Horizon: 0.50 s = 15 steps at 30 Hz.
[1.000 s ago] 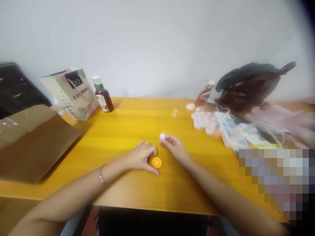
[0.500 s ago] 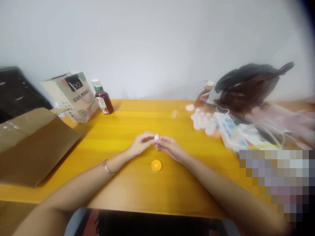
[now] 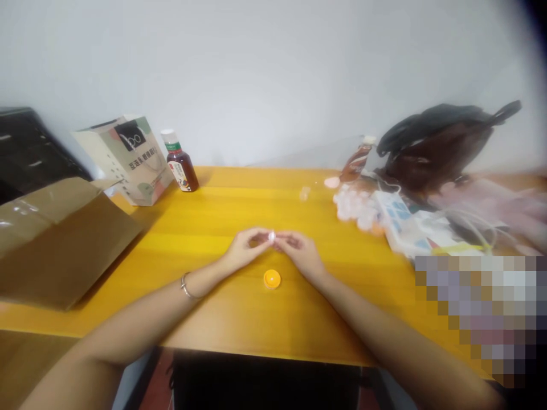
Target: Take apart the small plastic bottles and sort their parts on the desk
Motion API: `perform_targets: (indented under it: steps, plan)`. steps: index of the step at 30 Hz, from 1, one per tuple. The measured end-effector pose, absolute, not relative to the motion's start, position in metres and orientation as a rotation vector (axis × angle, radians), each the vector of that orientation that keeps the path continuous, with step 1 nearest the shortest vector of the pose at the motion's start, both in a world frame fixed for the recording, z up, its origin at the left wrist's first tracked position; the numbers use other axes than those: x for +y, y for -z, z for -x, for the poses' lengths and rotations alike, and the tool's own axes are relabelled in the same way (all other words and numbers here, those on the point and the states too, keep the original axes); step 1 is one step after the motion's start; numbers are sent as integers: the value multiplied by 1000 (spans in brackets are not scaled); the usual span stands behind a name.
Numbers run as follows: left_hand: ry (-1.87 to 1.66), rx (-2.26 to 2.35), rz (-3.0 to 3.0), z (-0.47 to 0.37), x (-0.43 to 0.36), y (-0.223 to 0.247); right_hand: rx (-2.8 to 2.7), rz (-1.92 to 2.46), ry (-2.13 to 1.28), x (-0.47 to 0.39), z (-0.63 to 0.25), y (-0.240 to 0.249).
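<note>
Between the fingertips of both hands is a small whitish piece [image 3: 272,236], too small and blurred to name. My left hand [image 3: 248,246] pinches it from the left, a bracelet [image 3: 184,285] on that wrist. From the right, my right hand [image 3: 301,250] meets it with thumb and fingers closed together. Just below the hands, nearer to me, a small round orange cap-like piece [image 3: 272,279] with a pale centre lies on the yellow wooden table [image 3: 239,324].
At the left stand an open cardboard box [image 3: 64,245], a paper bag [image 3: 143,165] and a dark red bottle [image 3: 183,168]. On the right are a brown drink bottle [image 3: 356,162], a cluster of pale round pieces [image 3: 356,208], a power strip [image 3: 395,219], cables and a dark bag [image 3: 431,148].
The fingers of my right hand have shifted slightly around the small whitish piece. The whole view has tilted a little, so the table sits slightly higher.
</note>
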<state>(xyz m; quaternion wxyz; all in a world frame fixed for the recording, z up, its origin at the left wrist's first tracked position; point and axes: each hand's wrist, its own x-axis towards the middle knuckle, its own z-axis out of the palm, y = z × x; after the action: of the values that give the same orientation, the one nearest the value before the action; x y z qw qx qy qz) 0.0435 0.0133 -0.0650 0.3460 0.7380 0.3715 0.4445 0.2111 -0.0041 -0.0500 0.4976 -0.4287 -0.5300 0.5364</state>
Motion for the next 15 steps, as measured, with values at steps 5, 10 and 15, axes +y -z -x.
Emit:
perform_targets:
  steps: [5, 10, 15]
  plan:
    - [-1152, 1013, -2092, -43, 10, 64, -1363, 1068, -1219, -2, -210, 50]
    - [-1114, 1043, -2201, -43, 6, 60, -1462, 1101, -1180, -3, -212, 46]
    - [-1132, 1071, -2243, -43, 6, 63, -1571, 1160, -1046, -3, -210, 46]
